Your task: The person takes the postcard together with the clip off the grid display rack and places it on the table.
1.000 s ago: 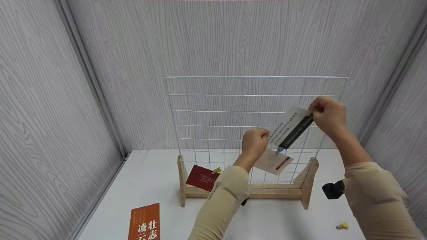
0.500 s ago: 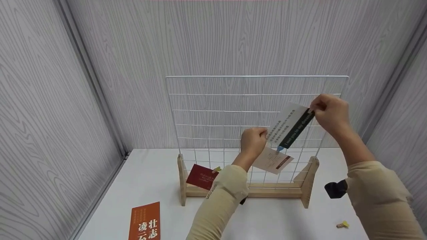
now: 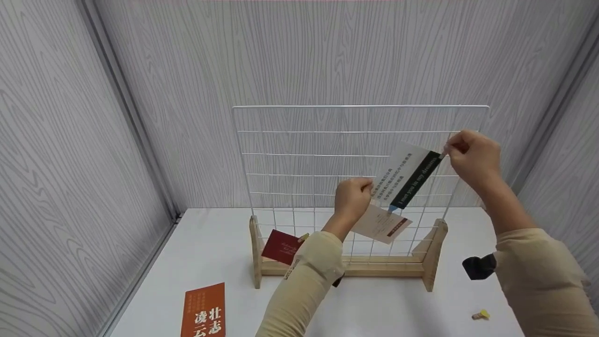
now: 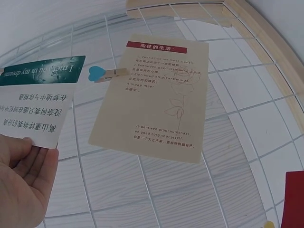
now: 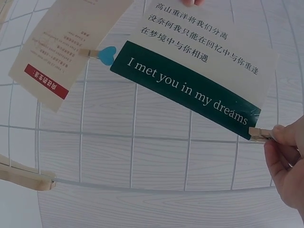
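A white card with a dark green band (image 3: 406,177) is held slantwise in front of the wire grid (image 3: 299,155). My left hand (image 3: 352,200) pinches its lower left edge between thumb and fingers. At the far end of the green band, my right hand (image 3: 476,157) pinches a small wooden clothespin (image 5: 260,134), whose tip overlaps the card's corner. Below hangs a beige card (image 4: 152,109) with a red strip, fixed to the grid by a clothespin with a blue heart (image 4: 97,73). In the head view, the white card overlaps the beige one's top.
The grid stands in a wooden base (image 3: 383,270) on a white table. At its lower left hangs a red card (image 3: 281,247) with a yellow-topped clip, partly behind my left sleeve. An orange card (image 3: 204,309) lies front left. A yellow-topped clothespin (image 3: 480,315) lies front right.
My right hand has moved right and slightly up, so the clothespin shows between its fingers and the card's corner. My left hand has drifted slightly left with the card.
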Demonstrator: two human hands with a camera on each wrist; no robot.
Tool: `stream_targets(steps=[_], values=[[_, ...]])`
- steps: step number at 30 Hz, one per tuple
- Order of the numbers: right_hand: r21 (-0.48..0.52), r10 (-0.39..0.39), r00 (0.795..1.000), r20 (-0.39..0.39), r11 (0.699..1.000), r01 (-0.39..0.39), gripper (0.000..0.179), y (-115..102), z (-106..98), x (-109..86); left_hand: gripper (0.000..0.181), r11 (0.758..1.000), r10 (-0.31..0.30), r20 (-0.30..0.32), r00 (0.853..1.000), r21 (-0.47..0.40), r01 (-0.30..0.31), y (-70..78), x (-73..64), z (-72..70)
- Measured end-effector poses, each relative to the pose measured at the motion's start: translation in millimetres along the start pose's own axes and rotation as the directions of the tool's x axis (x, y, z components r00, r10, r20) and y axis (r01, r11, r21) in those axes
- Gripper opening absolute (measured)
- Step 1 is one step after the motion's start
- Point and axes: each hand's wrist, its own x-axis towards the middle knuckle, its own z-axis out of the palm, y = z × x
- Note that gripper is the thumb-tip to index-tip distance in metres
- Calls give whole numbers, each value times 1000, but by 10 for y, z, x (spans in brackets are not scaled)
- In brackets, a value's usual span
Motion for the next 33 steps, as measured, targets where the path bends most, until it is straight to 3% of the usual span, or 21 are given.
stream_targets(steps=[16, 26, 33], values=[[91, 43, 999, -5, 995, -42, 12, 89, -14, -42, 13, 999, 9, 12, 1000, -46, -9, -33, -74, -48], [97, 15, 999, -29, 995, -13, 14, 102, -26, -41, 12, 998, 23, 16, 1000, -66, -22, -27, -85, -75], [117, 29, 1000, -6, 993, -29, 15, 111, -31, -64, 12, 996, 21, 8, 1000, -86, -21, -65, -120, -96]])
